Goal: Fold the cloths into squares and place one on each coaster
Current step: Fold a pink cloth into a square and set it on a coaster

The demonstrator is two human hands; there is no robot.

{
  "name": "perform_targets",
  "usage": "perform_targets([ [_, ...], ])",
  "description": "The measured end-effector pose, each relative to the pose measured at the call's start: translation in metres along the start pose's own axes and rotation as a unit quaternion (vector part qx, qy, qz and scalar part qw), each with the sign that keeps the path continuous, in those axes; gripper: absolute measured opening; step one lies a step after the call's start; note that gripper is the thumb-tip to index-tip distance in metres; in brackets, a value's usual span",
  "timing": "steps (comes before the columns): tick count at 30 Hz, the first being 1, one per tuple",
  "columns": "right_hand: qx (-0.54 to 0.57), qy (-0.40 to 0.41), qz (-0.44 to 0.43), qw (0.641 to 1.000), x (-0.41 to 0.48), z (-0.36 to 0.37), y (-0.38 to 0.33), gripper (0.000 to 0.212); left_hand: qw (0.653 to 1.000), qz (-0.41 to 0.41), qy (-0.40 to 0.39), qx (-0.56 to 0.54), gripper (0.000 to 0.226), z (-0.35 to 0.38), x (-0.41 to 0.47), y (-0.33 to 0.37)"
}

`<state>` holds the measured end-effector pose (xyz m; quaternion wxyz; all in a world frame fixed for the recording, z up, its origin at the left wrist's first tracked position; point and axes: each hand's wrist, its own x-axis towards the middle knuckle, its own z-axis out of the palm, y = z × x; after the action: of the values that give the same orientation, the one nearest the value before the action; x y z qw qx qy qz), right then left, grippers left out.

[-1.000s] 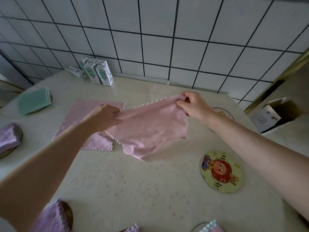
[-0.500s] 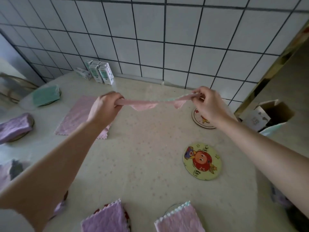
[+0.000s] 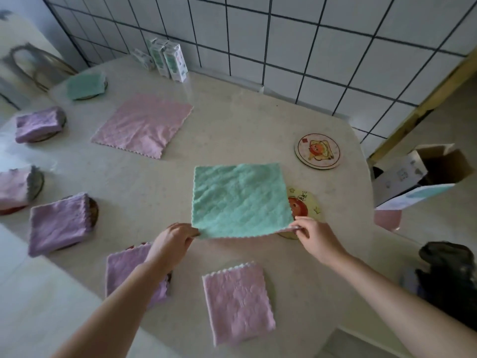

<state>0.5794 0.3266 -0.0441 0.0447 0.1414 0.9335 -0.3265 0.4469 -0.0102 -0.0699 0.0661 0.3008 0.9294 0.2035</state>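
Observation:
A cloth (image 3: pixel 238 200), green side up with pink underneath, lies spread flat in the middle of the table. My left hand (image 3: pixel 173 244) pinches its near left corner and my right hand (image 3: pixel 316 237) pinches its near right corner. The cloth's right edge covers part of a yellow cartoon coaster (image 3: pixel 307 202). Another bare coaster (image 3: pixel 318 150) sits further back on the right. An unfolded pink cloth (image 3: pixel 143 124) lies flat at the back left. Several folded cloths rest on coasters: a green one (image 3: pixel 85 84), purple ones (image 3: pixel 38 124) (image 3: pixel 58 223), and pink ones (image 3: pixel 238 302) (image 3: pixel 14 188).
Small drink cartons (image 3: pixel 170 59) stand against the tiled wall at the back. An open cardboard box (image 3: pixel 423 171) sits beyond the table's right edge, and a dark object (image 3: pixel 449 270) lies low on the right. Another folded purple cloth (image 3: pixel 126 267) lies under my left forearm.
The cloth was held up stretched between both hands; now it is laid flat on the table with its green side up, nearer to me. Both hands have come toward me, still pinching its corners.

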Motion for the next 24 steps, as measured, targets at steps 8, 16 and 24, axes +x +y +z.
perform_targets([
  [8,0.039,-0.028,0.036,0.998,-0.042,0.007,0.017,0.012,0.989,-0.108,-0.029,-0.091,0.014,0.002,-0.042,0.016],
  [16,0.135,0.028,0.104,0.985,0.001,-0.003,0.009,0.004,0.926,-0.285,-0.012,-0.248,0.007,0.002,-0.002,0.008],
  [24,0.268,0.072,0.198,0.940,0.093,-0.003,-0.003,0.004,0.826,-0.381,0.041,-0.414,0.021,0.008,0.062,-0.007],
])
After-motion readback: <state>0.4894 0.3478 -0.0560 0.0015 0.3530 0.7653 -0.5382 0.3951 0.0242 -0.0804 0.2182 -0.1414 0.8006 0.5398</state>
